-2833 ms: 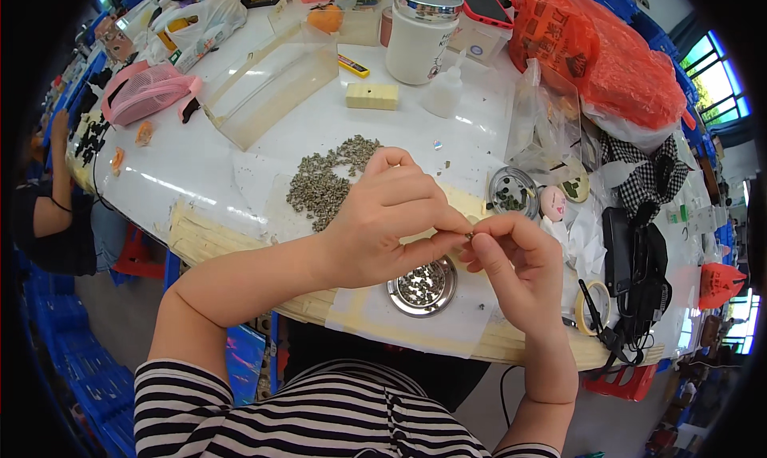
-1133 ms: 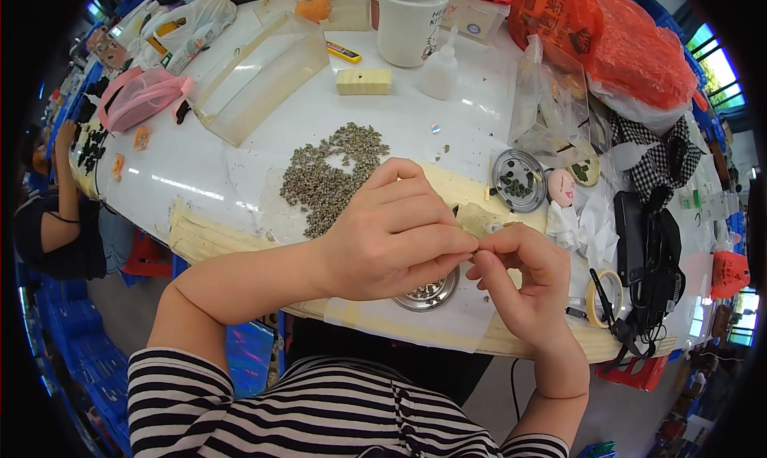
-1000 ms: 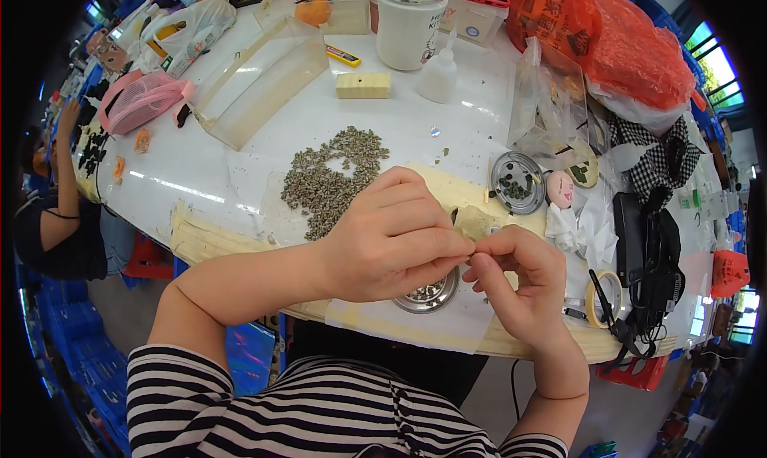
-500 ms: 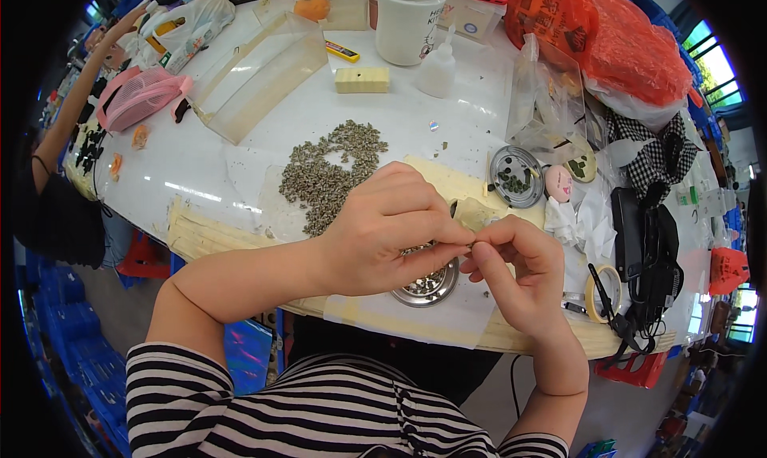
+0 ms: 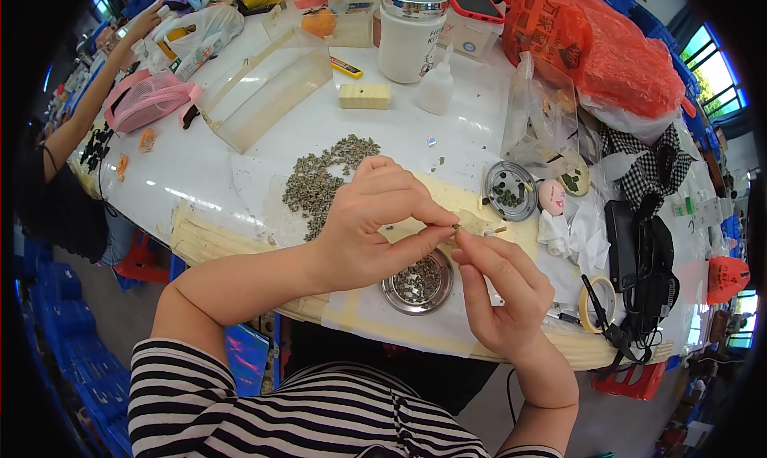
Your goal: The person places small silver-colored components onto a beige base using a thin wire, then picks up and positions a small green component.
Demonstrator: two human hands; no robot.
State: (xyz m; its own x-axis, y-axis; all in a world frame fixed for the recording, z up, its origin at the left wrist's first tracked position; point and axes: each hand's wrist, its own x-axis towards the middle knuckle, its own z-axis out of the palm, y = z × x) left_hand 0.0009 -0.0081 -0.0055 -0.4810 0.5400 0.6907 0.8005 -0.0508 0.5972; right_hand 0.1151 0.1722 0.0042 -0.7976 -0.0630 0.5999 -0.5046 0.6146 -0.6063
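Above the table, my left hand (image 5: 383, 222) is closed in a pinch, thumb and forefinger meeting on a tiny dark piece (image 5: 456, 226), too small to name. My right hand (image 5: 507, 290) is beside it, a fingertip close to that piece and its thumb held apart below. Under the hands stands a round metal dish (image 5: 419, 308) with small shiny bits in it. A heap of small grey metallic pieces (image 5: 314, 188) lies on the table left of my left hand, which hides part of it. Behind my fingers is a pale yellowish sheet (image 5: 435, 188).
Dark green bits sit in a round dish (image 5: 511, 191) at right. Beyond are a wooden block (image 5: 364, 97), a squeeze bottle (image 5: 435, 86), a white jar (image 5: 410, 46) and a clear tray (image 5: 268, 90). A tape roll (image 5: 595, 304) lies right. Another person's arm (image 5: 92, 90) reaches in at left.
My right thumb has drawn away from the pinch and its fingers have straightened. The joined fingertips have shifted slightly left and up, showing more of the metal dish. The view has tilted a little.
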